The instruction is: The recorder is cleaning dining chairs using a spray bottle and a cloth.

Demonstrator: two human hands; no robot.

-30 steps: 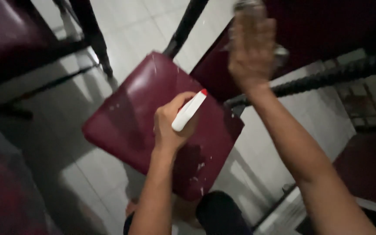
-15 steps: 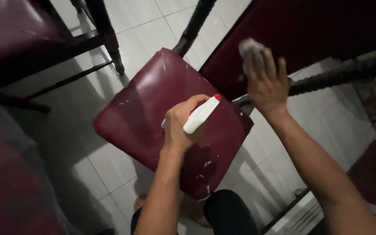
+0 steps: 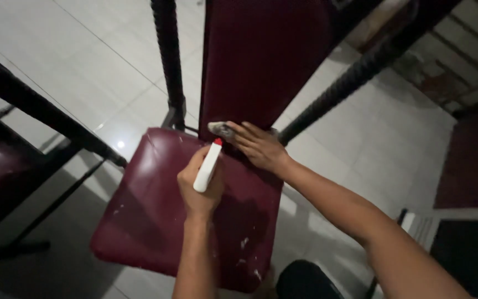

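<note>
Since the earlier frames, the right hand (image 3: 258, 147) has come down from the upper part of the chair back to the rear edge of the seat, and the view has swung so the backrest now stands at the top of the picture. That hand lies flat, fingers spread, pressing a small greyish cloth (image 3: 221, 129) against the seat where it meets the backrest; the cloth pokes out just beyond the fingertips and looks crumpled and dingy.

Over the middle of the seat, the left hand (image 3: 199, 185) is closed around a white spray bottle (image 3: 207, 168). The bottle is slim, tilted with its red tip pointing up toward the right hand, almost touching it.

Below both hands, the chair seat (image 3: 150, 221) is dark maroon, glossy, with a bright spot of light reflected near its back left corner. Its surface is worn: pale scuffs and small white flecks show near the front right edge and along the left side. The padded backrest (image 3: 261, 61) is the same maroon and sits between two dark twisted posts (image 3: 167, 61). The chair stands on a pale tiled floor (image 3: 67, 61). Another dark-framed chair (image 3: 6, 160) stands at the left, near the first.
</note>
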